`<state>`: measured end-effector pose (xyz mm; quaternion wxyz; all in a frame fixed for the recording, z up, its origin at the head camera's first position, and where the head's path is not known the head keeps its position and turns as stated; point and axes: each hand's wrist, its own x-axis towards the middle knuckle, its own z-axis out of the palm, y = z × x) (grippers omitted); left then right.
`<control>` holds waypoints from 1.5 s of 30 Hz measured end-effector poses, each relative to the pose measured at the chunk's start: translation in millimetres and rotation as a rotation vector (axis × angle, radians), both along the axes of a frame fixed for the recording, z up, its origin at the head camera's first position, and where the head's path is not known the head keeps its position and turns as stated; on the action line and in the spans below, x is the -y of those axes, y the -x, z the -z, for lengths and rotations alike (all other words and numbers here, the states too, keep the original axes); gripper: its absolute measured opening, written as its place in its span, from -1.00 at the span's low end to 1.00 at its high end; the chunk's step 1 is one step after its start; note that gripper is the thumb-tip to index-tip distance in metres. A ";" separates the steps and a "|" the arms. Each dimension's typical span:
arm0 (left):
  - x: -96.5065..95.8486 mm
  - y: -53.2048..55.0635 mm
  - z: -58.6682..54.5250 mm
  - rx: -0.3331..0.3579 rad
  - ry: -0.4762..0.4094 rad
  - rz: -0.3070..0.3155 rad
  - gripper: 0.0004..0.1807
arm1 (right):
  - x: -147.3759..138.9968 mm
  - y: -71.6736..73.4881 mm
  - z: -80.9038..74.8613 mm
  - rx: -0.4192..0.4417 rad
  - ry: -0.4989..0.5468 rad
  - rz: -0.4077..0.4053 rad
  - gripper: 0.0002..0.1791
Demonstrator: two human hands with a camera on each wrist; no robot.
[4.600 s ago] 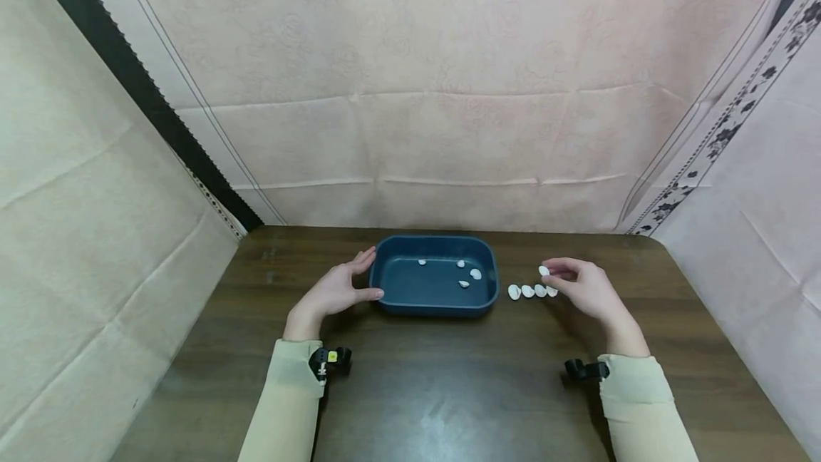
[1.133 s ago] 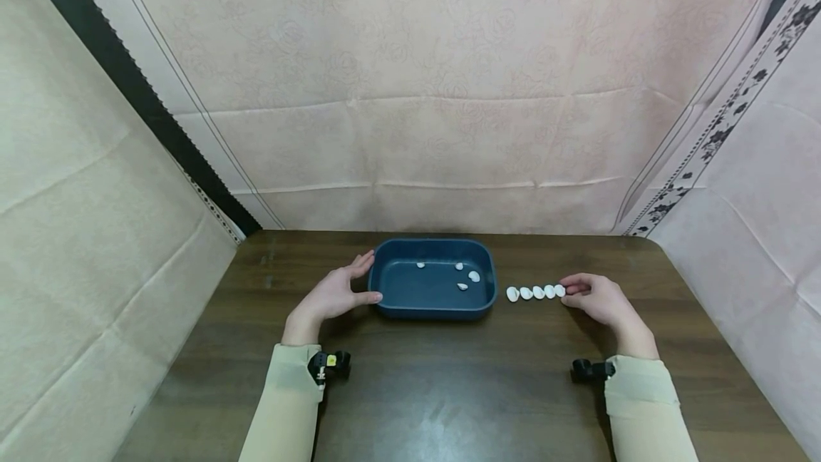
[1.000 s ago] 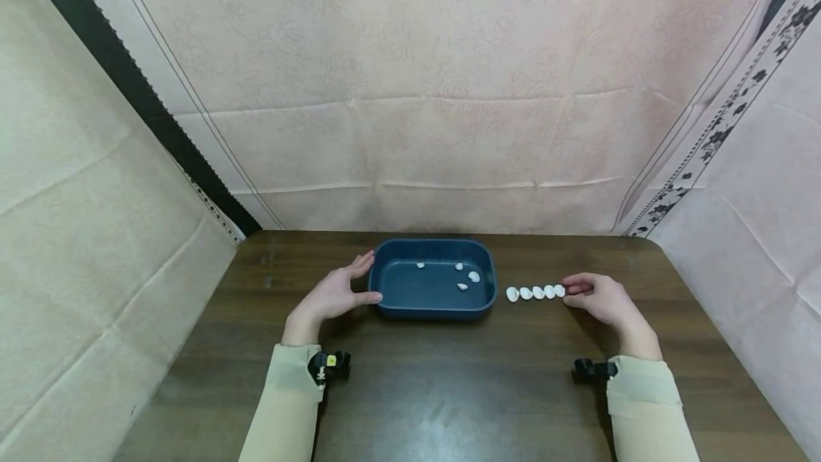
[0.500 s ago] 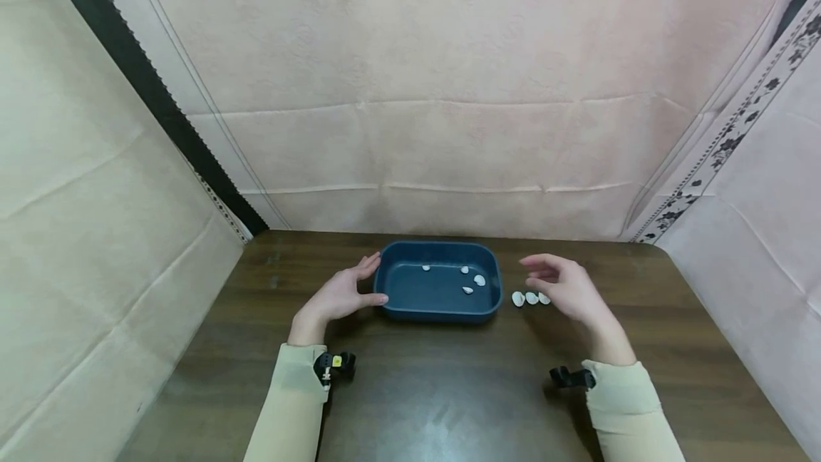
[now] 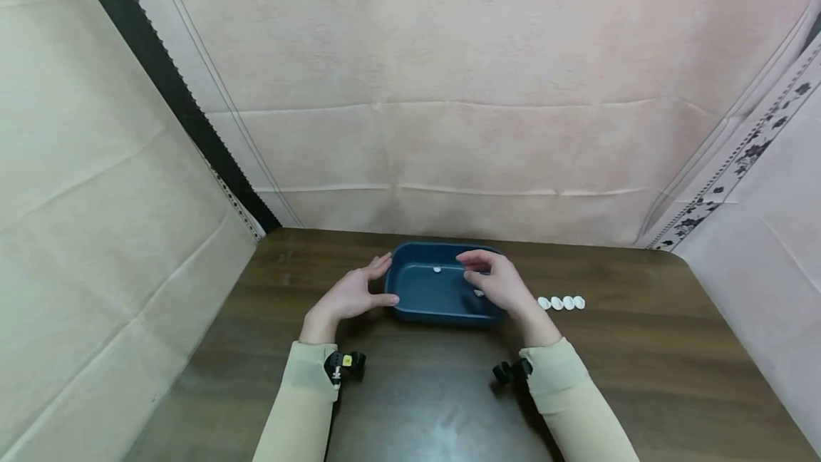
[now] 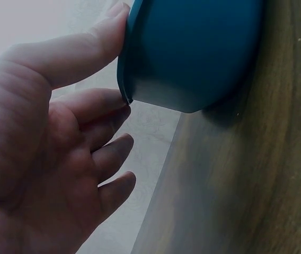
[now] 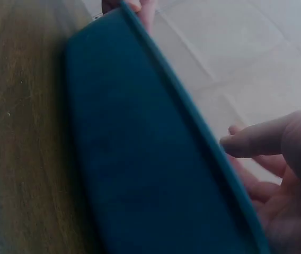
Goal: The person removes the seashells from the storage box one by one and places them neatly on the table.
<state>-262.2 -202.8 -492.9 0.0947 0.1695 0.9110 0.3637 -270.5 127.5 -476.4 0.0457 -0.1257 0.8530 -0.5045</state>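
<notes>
A dark blue rectangular tray (image 5: 420,298) sits on the brown table. My left hand (image 5: 351,296) rests against its left end, thumb and fingers spread and touching the rim, as the left wrist view also shows. Over the tray's right half hovers my right hand (image 5: 503,284), fingers loosely bent with nothing visible between them. A small white shell-like piece (image 5: 437,269) lies at the tray's back, and another white piece (image 5: 479,293) shows below the right thumb; my hand hides the rest of that side. Right of the tray runs a row of several white shell-like pieces (image 5: 568,303).
The wood-grain table (image 5: 410,376) extends toward me and to both sides. Pale cloth (image 5: 462,162) hangs behind it and along the sides. Each wrist bears a small black camera (image 5: 513,371).
My right hand set a white piece at the right end of the row, let go, and moved left over the tray. The left hand stayed at the tray's left end.
</notes>
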 end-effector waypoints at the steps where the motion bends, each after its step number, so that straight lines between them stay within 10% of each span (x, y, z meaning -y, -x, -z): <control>1: -0.7 -0.2 0.2 -0.001 -0.002 0.000 -0.01 | 0.6 1.4 1.7 0.006 -0.004 0.010 -0.63; 16: -3.8 -1.0 -4.1 0.013 -0.020 -0.004 -0.01 | 3.7 11.4 15.1 -0.039 -0.164 0.039 -0.68; 31: -3.6 -0.3 -1.8 0.018 -0.017 -0.013 -0.02 | 7.8 19.2 21.2 0.093 -0.097 -0.136 -0.50; 45: -0.9 0.4 -2.9 0.025 -0.016 -0.016 -0.03 | 21.9 23.4 23.4 0.039 -0.321 -0.141 -0.59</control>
